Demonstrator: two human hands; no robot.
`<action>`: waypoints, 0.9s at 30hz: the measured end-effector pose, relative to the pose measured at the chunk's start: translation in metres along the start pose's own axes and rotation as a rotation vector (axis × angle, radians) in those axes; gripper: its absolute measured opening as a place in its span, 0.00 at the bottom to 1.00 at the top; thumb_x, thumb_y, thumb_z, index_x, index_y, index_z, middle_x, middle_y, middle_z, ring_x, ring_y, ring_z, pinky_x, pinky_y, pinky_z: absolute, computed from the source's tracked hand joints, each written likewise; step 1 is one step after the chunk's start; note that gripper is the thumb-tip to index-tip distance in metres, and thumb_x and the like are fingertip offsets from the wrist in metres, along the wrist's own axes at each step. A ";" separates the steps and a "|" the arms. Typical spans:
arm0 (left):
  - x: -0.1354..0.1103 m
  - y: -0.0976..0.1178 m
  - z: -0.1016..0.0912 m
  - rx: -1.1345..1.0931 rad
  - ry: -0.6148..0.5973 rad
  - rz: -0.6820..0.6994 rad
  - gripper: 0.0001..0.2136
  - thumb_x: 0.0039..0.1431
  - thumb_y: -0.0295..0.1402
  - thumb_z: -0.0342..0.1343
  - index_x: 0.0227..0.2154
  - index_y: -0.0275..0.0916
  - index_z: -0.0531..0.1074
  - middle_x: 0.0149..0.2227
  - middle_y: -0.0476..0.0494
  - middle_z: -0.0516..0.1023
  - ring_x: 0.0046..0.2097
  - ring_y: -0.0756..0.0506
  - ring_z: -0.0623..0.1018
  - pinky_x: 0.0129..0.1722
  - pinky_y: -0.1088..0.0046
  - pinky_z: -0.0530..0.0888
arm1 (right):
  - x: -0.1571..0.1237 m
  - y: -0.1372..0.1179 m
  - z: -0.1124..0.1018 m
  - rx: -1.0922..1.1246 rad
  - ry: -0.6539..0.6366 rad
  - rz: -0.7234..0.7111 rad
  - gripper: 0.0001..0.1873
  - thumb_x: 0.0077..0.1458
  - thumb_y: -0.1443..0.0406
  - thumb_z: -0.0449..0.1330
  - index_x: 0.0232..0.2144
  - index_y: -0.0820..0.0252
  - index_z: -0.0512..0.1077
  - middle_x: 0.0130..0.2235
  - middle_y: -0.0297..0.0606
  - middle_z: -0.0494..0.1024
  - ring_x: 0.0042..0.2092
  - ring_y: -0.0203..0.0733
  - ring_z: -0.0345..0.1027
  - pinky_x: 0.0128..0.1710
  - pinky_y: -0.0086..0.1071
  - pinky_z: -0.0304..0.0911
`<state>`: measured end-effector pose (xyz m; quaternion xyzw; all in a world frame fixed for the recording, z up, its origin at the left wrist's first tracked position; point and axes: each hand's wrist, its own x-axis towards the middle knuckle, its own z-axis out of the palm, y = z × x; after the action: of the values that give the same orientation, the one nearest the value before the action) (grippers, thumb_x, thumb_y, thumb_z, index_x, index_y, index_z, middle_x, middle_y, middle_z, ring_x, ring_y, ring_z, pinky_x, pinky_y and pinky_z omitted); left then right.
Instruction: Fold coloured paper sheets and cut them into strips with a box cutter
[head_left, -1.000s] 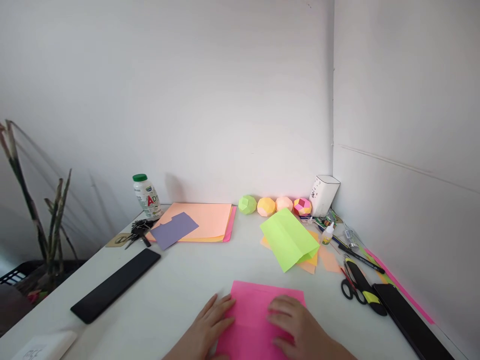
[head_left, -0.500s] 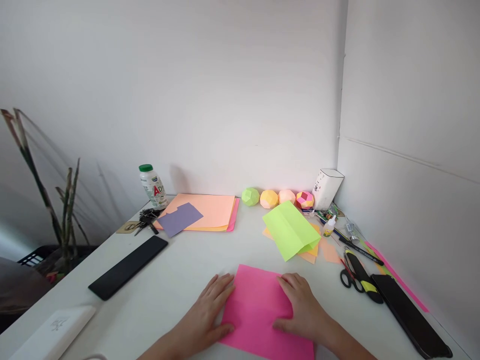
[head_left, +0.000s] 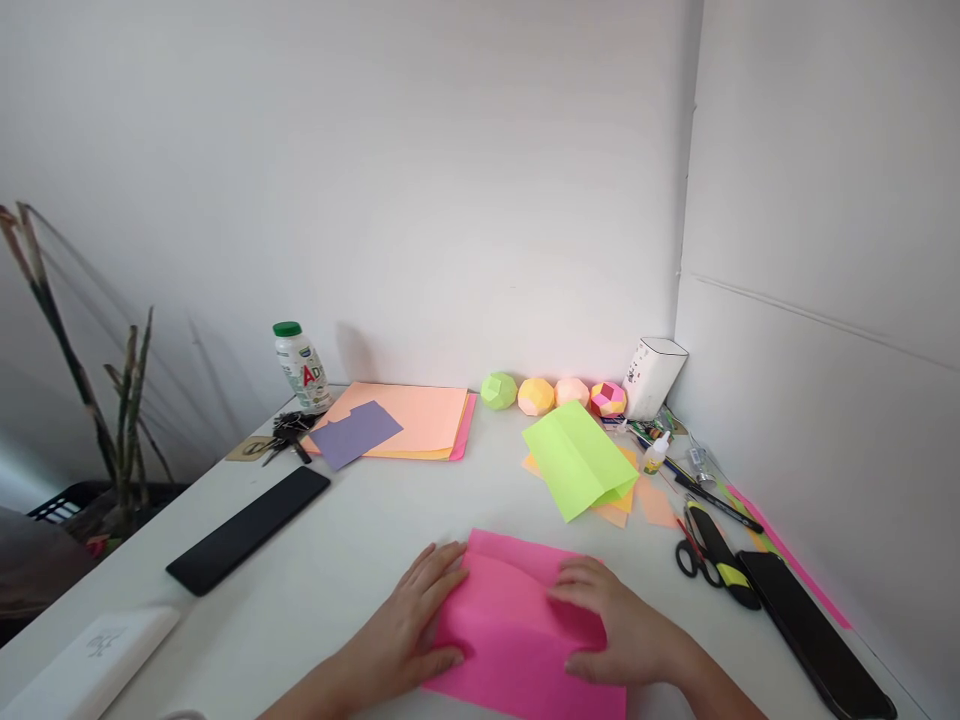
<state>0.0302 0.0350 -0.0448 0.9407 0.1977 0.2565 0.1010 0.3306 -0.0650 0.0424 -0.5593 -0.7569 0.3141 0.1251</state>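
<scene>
A bright pink sheet of paper (head_left: 517, 630) lies on the white table (head_left: 360, 560) close to me, its near part lifted and curled toward the far edge. My left hand (head_left: 412, 625) rests on the sheet's left edge, fingers together and thumb under the raised flap. My right hand (head_left: 611, 625) presses the right side, fingers curled over the raised layer. Both hands grip the paper.
A folded green sheet (head_left: 577, 460) lies beyond, over orange scraps. Four paper balls (head_left: 555, 394) line the wall beside a white box (head_left: 651, 378). Scissors (head_left: 694, 555), a cutter, glue and pens sit right. A peach paper stack (head_left: 412, 420), bottle (head_left: 300, 366), keys and a black bar (head_left: 247, 528) sit left.
The pink sheet lay flat under both hands; now its near part is lifted and folding toward the far edge. Both hands have shifted slightly inward on it.
</scene>
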 end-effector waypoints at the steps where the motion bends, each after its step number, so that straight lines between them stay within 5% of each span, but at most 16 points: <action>1: 0.001 0.000 -0.001 -0.014 0.018 0.013 0.32 0.59 0.43 0.55 0.62 0.43 0.49 0.64 0.35 0.55 0.64 0.36 0.56 0.60 0.49 0.58 | -0.001 0.002 -0.001 0.013 -0.010 -0.037 0.30 0.39 0.59 0.67 0.48 0.59 0.73 0.52 0.47 0.70 0.59 0.58 0.55 0.58 0.50 0.50; 8: 0.011 0.009 -0.011 -0.087 -0.048 0.011 0.11 0.60 0.37 0.55 0.44 0.43 0.66 0.56 0.40 0.68 0.62 0.40 0.62 0.61 0.51 0.57 | 0.001 0.013 0.000 0.080 -0.021 -0.237 0.12 0.49 0.61 0.63 0.39 0.52 0.78 0.43 0.38 0.79 0.57 0.52 0.62 0.59 0.48 0.51; 12: 0.011 0.014 -0.012 -0.104 0.011 0.034 0.17 0.61 0.35 0.54 0.51 0.42 0.62 0.55 0.40 0.70 0.60 0.41 0.64 0.61 0.52 0.58 | 0.002 0.013 -0.001 0.097 0.046 -0.359 0.12 0.60 0.62 0.54 0.38 0.53 0.78 0.37 0.37 0.81 0.42 0.41 0.74 0.49 0.37 0.64; 16: 0.013 0.018 -0.011 -0.104 0.123 0.040 0.27 0.60 0.38 0.55 0.60 0.40 0.55 0.58 0.35 0.65 0.61 0.38 0.63 0.59 0.51 0.62 | 0.001 0.010 -0.003 -0.020 0.265 -0.472 0.12 0.62 0.64 0.53 0.41 0.55 0.76 0.37 0.38 0.81 0.46 0.42 0.72 0.48 0.37 0.66; 20: 0.019 0.024 -0.023 -0.185 0.257 0.101 0.20 0.62 0.27 0.49 0.56 0.45 0.60 0.51 0.42 0.73 0.57 0.42 0.69 0.57 0.53 0.66 | 0.000 0.007 -0.006 -0.206 0.544 -0.563 0.14 0.60 0.70 0.54 0.46 0.53 0.72 0.41 0.38 0.79 0.54 0.46 0.64 0.50 0.46 0.63; 23: 0.005 0.031 -0.027 -0.146 0.284 0.167 0.22 0.62 0.23 0.45 0.57 0.49 0.60 0.43 0.47 0.78 0.53 0.44 0.73 0.55 0.54 0.69 | -0.002 0.006 -0.006 -0.266 0.632 -0.594 0.18 0.56 0.75 0.54 0.46 0.52 0.71 0.44 0.37 0.78 0.56 0.48 0.60 0.52 0.51 0.59; 27: -0.045 0.047 0.000 -0.036 0.090 0.162 0.23 0.65 0.33 0.45 0.61 0.56 0.53 0.46 0.51 0.78 0.49 0.42 0.76 0.52 0.58 0.73 | -0.005 0.004 0.000 -0.273 0.667 -0.549 0.17 0.53 0.75 0.53 0.38 0.49 0.74 0.48 0.35 0.75 0.59 0.50 0.57 0.54 0.54 0.56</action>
<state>0.0097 -0.0262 -0.0515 0.9392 0.1207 0.3093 0.0877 0.3351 -0.0685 0.0406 -0.4198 -0.8300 -0.0310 0.3660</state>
